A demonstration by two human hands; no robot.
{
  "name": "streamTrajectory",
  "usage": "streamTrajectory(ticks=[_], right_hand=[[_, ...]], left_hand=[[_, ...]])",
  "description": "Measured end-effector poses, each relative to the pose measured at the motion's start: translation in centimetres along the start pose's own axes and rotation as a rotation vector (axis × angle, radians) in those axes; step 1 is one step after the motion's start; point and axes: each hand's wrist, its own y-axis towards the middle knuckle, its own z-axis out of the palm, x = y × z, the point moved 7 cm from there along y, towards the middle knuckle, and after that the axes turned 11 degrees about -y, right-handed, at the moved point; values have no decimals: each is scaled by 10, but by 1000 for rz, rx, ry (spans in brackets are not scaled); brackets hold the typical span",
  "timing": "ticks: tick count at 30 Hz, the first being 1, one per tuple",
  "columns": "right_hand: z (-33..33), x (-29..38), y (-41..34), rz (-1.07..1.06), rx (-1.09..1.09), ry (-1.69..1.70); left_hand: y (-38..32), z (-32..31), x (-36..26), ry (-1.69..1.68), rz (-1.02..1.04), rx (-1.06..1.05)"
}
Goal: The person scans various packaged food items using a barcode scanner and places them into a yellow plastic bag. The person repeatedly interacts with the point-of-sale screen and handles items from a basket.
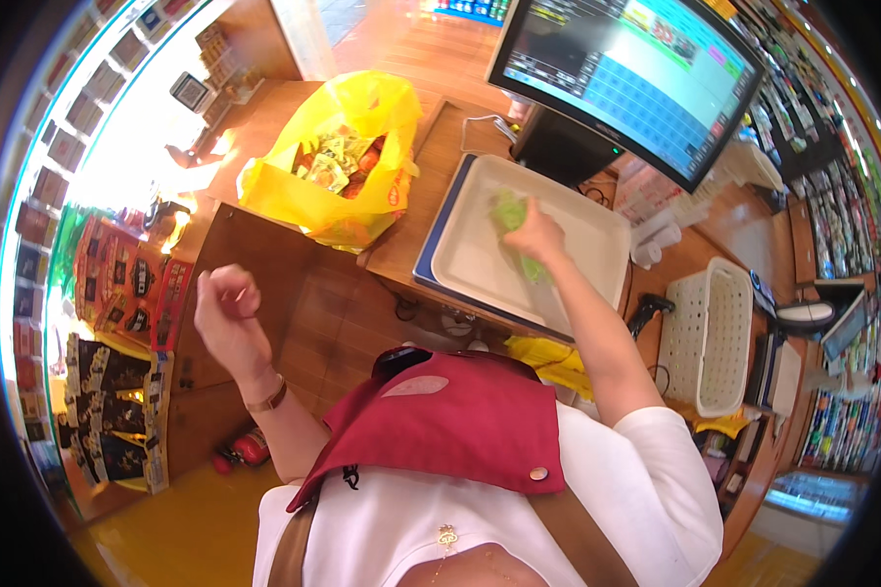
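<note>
My right hand (539, 236) grips a light-green item (510, 213), blurred by motion and perhaps a cloth or soft packet, over a cream plastic tray (470, 253). More of the green shows below the fingers. The tray rests on a blue tray or board (427, 253) at the counter. To the left, my left hand (229, 319) is raised in the air, its fingers loosely curled with nothing visible in them. A yellow plastic bag (279, 191) stands open on the counter left of the tray, filled with small yellow and red packets (330, 169).
A monitor (624, 73) overhangs the tray's far side. Right of the tray are a handheld barcode scanner (650, 312), a white perforated basket (707, 337) and paper rolls (653, 249). Hanging snack packs (128, 279) line the left; a fire extinguisher (249, 446) is on the floor.
</note>
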Motion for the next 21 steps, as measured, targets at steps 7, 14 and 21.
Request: streamTrajectory(ticks=[7, 14, 21], right_hand=[[-43, 156, 10, -377, 700, 1781], [30, 315, 106, -260, 749, 1611], [-33, 352, 189, -748, -49, 905]], left_hand=[[51, -8, 97, -502, -430, 245], [56, 44, 68, -496, -310, 266], [35, 34, 70, -384, -399, 314]])
